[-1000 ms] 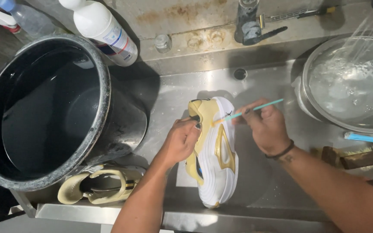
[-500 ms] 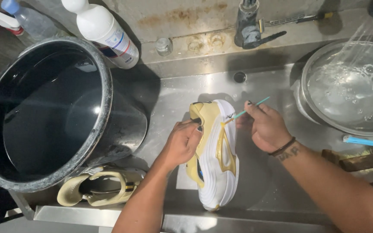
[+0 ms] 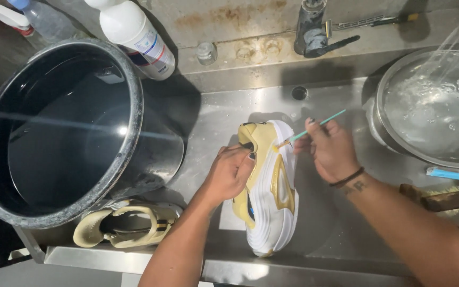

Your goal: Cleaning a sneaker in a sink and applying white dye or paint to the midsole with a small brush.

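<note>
White-and-gold sneaker (image 3: pixel 272 196) lies on its side in the steel sink (image 3: pixel 341 234), just right of the big black bucket (image 3: pixel 59 133). Left hand (image 3: pixel 232 172) closed on the sneaker's collar, pinning it. Right hand (image 3: pixel 330 151) pinches a thin teal brush (image 3: pixel 314 126), tip touching the sneaker's upper edge. Bucket holds dark water, near full. Metal bowl (image 3: pixel 431 106) far right of the bucket holds clear bubbling water. Second tan shoe (image 3: pixel 123 226) lies at the bucket's base. White bottle (image 3: pixel 134 32) stands behind the bucket; faucet (image 3: pixel 314 32) further right.
</note>
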